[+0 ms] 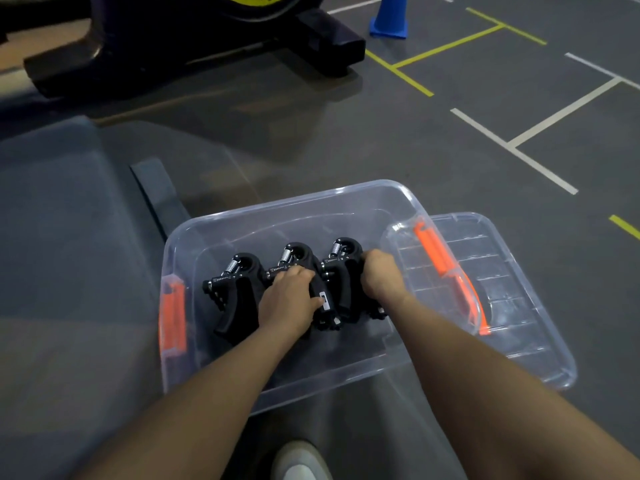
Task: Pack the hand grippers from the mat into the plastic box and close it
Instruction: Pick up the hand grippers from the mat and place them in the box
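Observation:
A clear plastic box (pixel 298 211) with orange latches sits open on the floor in front of me. Three black hand grippers with steel springs lie side by side inside it. The left hand gripper (pixel 239 289) lies free. My left hand (pixel 289 301) is closed over the middle hand gripper (pixel 301 258). My right hand (pixel 381 271) is closed over the handle of the right hand gripper (pixel 341 268). The clear lid (pixel 512 282) lies flat to the right, partly under the box's right edge. A dark grey mat (pixel 69 271) lies to the left of the box.
The black base of an exercise machine (pixel 194 39) stands at the back left. A blue cone (pixel 389 19) stands at the back on the grey floor with white and yellow lines. My shoe (pixel 299 460) shows at the bottom edge.

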`<state>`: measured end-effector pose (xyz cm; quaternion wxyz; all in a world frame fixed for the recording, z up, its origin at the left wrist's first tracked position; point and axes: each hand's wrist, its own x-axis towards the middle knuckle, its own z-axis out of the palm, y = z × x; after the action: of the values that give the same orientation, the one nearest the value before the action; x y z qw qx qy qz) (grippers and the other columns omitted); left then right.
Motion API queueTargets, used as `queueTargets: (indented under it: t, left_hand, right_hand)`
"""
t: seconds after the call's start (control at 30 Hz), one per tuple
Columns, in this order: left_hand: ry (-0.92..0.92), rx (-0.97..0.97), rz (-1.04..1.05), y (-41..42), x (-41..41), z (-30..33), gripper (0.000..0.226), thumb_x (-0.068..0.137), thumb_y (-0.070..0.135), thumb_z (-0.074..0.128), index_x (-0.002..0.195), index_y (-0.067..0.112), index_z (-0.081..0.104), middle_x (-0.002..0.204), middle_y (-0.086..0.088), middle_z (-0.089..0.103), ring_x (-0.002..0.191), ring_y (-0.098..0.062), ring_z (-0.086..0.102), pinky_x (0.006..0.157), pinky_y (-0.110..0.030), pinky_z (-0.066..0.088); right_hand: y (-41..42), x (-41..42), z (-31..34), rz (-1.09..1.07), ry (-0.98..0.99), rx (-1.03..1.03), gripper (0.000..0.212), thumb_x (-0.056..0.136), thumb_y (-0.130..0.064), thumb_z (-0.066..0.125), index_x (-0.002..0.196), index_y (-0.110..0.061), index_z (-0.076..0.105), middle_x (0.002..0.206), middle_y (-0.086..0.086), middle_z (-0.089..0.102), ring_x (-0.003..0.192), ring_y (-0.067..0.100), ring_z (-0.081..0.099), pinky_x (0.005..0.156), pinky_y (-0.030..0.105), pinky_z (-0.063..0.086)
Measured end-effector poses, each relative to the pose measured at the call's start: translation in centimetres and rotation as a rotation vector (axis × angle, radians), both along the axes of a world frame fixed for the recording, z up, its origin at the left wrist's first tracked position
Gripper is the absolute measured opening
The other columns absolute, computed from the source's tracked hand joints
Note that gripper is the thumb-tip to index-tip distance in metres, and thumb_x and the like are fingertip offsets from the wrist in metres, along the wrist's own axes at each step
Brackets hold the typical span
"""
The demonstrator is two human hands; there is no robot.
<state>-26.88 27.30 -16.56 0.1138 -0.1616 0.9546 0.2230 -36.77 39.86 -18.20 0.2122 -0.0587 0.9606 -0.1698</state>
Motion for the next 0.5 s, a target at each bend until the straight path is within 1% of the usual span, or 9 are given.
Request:
queueTargets:
  t: [0.2,0.33,0.43,0.5]
  left_hand:
    - [0.006,0.035,0.021,-0.2,0.0,-0.3,0.053,0.086,0.034,0.062,0.134,0.020,0.046,0.139,0.007,0.044,0.131,-0.018,0.038,0.102,-0.035,0.040]
    - [0.011,0.041,0.023,-0.2,0.0,-0.4,0.052,0.085,0.034,0.063,0.133,0.020,0.047,0.139,0.007,0.045,0.130,-0.018,0.037,0.102,-0.034,0.040]
    - [0.010,0.053,0.025,-0.3,-0.1,-0.3,0.051,0.084,0.032,0.064,0.131,0.019,0.048,0.138,0.007,0.045,0.130,-0.018,0.038,0.101,-0.035,0.041]
    - [0.002,0.063,0.029,-0.3,-0.2,-0.3,0.051,0.084,0.032,0.064,0.130,0.019,0.048,0.138,0.007,0.045,0.129,-0.019,0.039,0.101,-0.036,0.042]
  right_hand:
    - [0.9,0.4,0.0,0.121,0.045,0.034,0.039,0.086,0.006,0.042,0.115,-0.006,0.065,0.121,0.015,0.059,0.112,0.033,0.059,0.092,0.034,0.047]
    - [1.1,0.8,-0.1,0.123,0.068,0.045,0.036,0.087,0.005,0.044,0.114,-0.005,0.065,0.120,0.015,0.058,0.112,0.034,0.059,0.091,0.035,0.048]
    - [1.1,0.9,0.1,0.131,0.041,0.058,0.035,0.087,0.006,0.045,0.114,-0.003,0.064,0.121,0.016,0.057,0.112,0.034,0.059,0.090,0.035,0.047]
    - [1.0,0.9,0.5,0.143,0.005,0.062,0.037,0.086,0.006,0.047,0.117,-0.006,0.062,0.122,0.015,0.055,0.114,0.033,0.057,0.093,0.034,0.046]
